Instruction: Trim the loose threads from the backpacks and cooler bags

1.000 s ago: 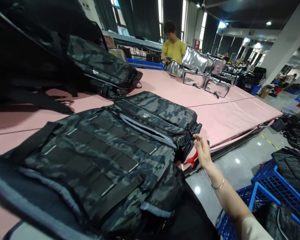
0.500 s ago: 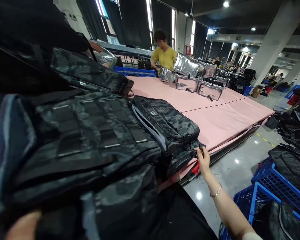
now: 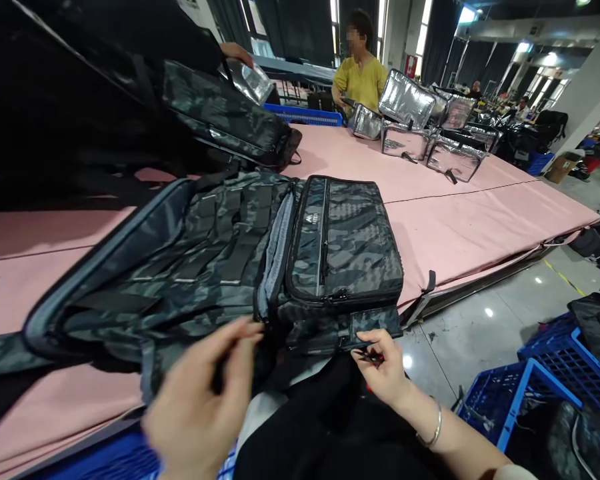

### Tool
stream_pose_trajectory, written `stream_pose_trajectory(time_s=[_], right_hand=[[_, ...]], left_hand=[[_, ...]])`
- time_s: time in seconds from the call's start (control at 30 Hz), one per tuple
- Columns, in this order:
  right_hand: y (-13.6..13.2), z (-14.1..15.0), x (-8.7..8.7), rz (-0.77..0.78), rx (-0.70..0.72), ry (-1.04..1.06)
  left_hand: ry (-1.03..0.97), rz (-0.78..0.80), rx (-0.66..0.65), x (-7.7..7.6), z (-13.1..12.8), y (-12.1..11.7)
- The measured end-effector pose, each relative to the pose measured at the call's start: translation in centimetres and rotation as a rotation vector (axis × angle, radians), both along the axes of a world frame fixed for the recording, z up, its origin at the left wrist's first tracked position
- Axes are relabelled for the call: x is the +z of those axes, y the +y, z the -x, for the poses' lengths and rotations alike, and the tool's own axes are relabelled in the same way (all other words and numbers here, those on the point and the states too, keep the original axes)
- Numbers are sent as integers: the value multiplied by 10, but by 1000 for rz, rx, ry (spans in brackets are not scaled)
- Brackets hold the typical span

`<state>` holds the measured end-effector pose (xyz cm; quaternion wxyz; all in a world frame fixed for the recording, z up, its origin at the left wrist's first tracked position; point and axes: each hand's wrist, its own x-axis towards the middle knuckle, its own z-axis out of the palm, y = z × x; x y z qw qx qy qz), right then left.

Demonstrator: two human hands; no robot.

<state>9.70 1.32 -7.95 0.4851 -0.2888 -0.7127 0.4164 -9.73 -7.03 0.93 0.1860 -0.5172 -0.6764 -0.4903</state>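
Note:
A dark camouflage backpack [image 3: 350, 233] lies across the pink-covered table [image 3: 460, 220], with its side compartment [image 3: 153, 243] gaping to show a grey lining. My left hand [image 3: 205, 393], smeared by motion, has thumb and forefinger pinched together by the zipper edge near the bag's middle. Whatever is between those fingertips is hidden. My right hand [image 3: 380, 367] is closed at the bag's lower right side, its fingertips touching the lower edge. Dark pointed tips and a bit of red show in it, which look like small red-handled scissors [image 3: 367, 358].
Another camouflage bag [image 3: 225, 113] stands at the upper left, a person's hand [image 3: 237, 53] beside it. Silver-lined pouches [image 3: 407, 100] are piled at the table's back. A person in yellow [image 3: 363, 77] stands behind. Blue crates [image 3: 525, 393] holding bags sit on the floor at right.
The backpack now lies flatter, with its side compartment spread to the left. My left hand has come from the lower left to the bag's middle. My right hand still holds the scissors at its edge.

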Motion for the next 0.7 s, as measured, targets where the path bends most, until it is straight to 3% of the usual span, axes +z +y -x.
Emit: stream_pose_trajectory(time_s=[0.07,0.13,0.27,0.43,0.57,0.7], right_hand=[[-4,-2,1,10,-4,-5],[-7,-3,2,23,-13,-5],[-9,-1,4,28,-33,-1],[-8,1,2,31,-45,11],[-10,-1,-3,40,-16,16],[-11,-3,-8,21,-5,7]], left_hand=[[32,92,-268,-3,-28,9],[49,165,-396,-8,-46,22],[148,253,-259,-19,-55,43],[269,400,-101,-17,-54,50],[232,372,-153,-17,-52,49],[59,272,-230,-21,-53,42]])
